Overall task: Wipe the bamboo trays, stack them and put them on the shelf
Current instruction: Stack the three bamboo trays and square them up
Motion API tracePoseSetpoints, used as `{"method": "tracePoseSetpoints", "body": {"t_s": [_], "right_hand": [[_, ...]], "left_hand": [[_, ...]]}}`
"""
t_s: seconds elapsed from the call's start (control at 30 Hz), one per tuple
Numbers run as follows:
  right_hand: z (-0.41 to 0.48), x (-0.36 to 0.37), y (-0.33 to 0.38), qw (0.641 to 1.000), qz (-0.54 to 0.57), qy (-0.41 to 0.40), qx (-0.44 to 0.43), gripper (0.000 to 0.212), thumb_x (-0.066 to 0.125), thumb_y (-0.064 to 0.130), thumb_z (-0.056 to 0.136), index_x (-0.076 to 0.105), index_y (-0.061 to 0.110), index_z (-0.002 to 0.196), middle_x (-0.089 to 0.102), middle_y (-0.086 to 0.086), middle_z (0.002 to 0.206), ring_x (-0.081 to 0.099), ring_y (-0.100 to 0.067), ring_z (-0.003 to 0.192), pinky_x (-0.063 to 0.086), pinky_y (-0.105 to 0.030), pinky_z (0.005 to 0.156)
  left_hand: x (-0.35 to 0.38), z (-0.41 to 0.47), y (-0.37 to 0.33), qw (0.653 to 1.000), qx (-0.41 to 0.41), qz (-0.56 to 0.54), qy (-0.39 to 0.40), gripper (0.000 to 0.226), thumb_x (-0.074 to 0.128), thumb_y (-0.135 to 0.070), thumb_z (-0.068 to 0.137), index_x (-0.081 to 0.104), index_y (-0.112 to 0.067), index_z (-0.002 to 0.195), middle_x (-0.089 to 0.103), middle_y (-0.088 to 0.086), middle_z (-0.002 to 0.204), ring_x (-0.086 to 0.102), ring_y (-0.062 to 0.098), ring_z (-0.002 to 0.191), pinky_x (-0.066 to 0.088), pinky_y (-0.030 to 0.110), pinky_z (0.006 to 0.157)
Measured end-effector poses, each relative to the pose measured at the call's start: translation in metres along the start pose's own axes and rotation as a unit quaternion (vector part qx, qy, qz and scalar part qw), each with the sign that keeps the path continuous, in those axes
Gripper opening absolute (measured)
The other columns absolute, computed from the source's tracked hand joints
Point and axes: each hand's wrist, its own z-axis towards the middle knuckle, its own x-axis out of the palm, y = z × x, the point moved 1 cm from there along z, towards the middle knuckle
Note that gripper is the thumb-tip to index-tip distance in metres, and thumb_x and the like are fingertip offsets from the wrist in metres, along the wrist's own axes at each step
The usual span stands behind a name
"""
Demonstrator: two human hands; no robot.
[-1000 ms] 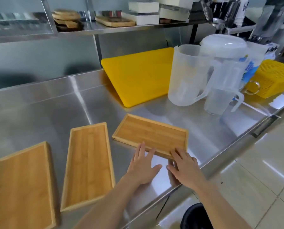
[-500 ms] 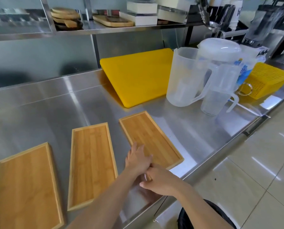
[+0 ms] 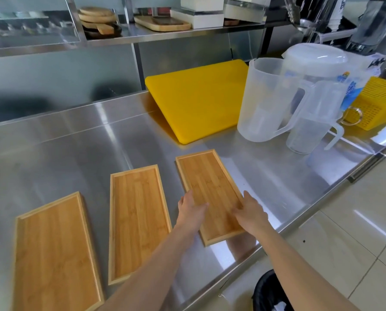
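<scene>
Three rectangular bamboo trays lie side by side on the steel counter [image 3: 64,135]. The right tray [image 3: 206,180] lies lengthwise, its near end close to the counter's front edge. My left hand [image 3: 191,208] grips its left rim and my right hand [image 3: 250,209] grips its right rim, thumbs resting on the tray's inner face. The middle tray [image 3: 137,218] and the left tray [image 3: 53,254] lie untouched to the left. The steel shelf [image 3: 165,34] runs above the counter's back.
A yellow cutting board [image 3: 196,97] leans at the back. Two clear plastic jugs [image 3: 268,97] and a lidded container [image 3: 317,57] stand to the right, beside a yellow basket [image 3: 376,104]. Wooden boards [image 3: 98,16] and white boxes [image 3: 198,10] occupy the shelf. A black bin [image 3: 270,292] sits below the counter edge.
The right tray has been turned from lying crosswise to lying lengthwise, parallel to the other two. My hands moved from its near edge to its two long sides.
</scene>
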Motion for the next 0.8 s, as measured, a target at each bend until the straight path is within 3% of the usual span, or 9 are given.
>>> {"method": "tracePoseSetpoints", "body": {"t_s": [0.13,0.27,0.4,0.5,0.6,0.7,0.8], "right_hand": [[-0.005,0.010,0.007,0.999,0.029,0.005,0.012,0.059,0.055,0.031,0.082,0.029,0.013,0.132,0.047,-0.012,0.129,0.045,-0.032,0.115,0.039,-0.048,0.097],[-0.006,0.005,0.012,0.992,0.103,-0.018,0.069,0.055,0.056,0.026,0.081,0.032,0.011,0.128,0.050,-0.011,0.117,0.047,-0.032,0.110,0.041,-0.045,0.092],[-0.005,-0.005,0.008,0.956,0.261,0.009,0.133,0.024,0.053,0.018,0.082,0.043,0.008,0.103,0.046,-0.006,0.084,0.047,-0.021,0.079,0.040,-0.033,0.070],[-0.008,-0.007,0.009,0.929,0.329,0.075,0.153,0.023,0.058,0.017,0.082,0.050,0.003,0.099,0.056,-0.011,0.090,0.054,-0.025,0.080,0.043,-0.031,0.064],[-0.010,-0.005,0.014,0.937,0.316,0.063,0.137,0.028,0.053,0.020,0.088,0.045,0.006,0.110,0.051,-0.009,0.106,0.050,-0.026,0.094,0.041,-0.036,0.077],[-0.008,-0.006,0.024,0.952,0.288,0.037,0.091,0.024,0.048,0.023,0.092,0.047,0.005,0.108,0.053,-0.012,0.109,0.051,-0.028,0.094,0.040,-0.037,0.078],[-0.009,-0.012,0.039,0.948,0.308,0.028,0.075,0.025,0.050,0.026,0.092,0.052,0.002,0.101,0.056,-0.013,0.099,0.052,-0.028,0.085,0.039,-0.035,0.073]], "left_hand": [[0.004,0.003,-0.010,0.989,-0.084,-0.121,0.007,0.066,0.049,-0.012,0.091,0.014,-0.025,0.146,0.019,0.008,0.154,0.019,0.032,0.140,0.022,0.048,0.111],[-0.003,0.009,-0.014,0.970,-0.163,-0.178,-0.010,0.061,0.050,-0.014,0.083,0.030,-0.019,0.140,0.038,0.013,0.145,0.039,0.035,0.129,0.035,0.055,0.105],[-0.017,0.005,-0.012,0.967,-0.196,-0.163,-0.022,0.045,0.052,-0.012,0.087,0.044,-0.010,0.131,0.049,0.008,0.135,0.052,0.024,0.111,0.047,0.036,0.084],[-0.032,0.005,-0.011,0.974,-0.184,-0.130,-0.034,0.031,0.055,-0.016,0.086,0.054,-0.010,0.117,0.054,0.010,0.128,0.051,0.024,0.111,0.045,0.032,0.070],[-0.043,-0.001,-0.015,0.979,-0.180,-0.095,-0.011,0.025,0.057,-0.020,0.085,0.056,-0.009,0.108,0.060,0.013,0.113,0.055,0.021,0.090,0.044,0.029,0.061],[-0.049,-0.004,-0.015,0.985,-0.167,-0.048,0.011,0.038,0.058,-0.024,0.085,0.055,-0.007,0.118,0.060,0.014,0.118,0.058,0.024,0.097,0.046,0.030,0.072],[-0.052,-0.007,-0.015,0.983,-0.166,-0.075,0.024,0.037,0.058,-0.027,0.087,0.056,-0.008,0.118,0.065,0.011,0.112,0.061,0.026,0.100,0.049,0.038,0.088]]}}
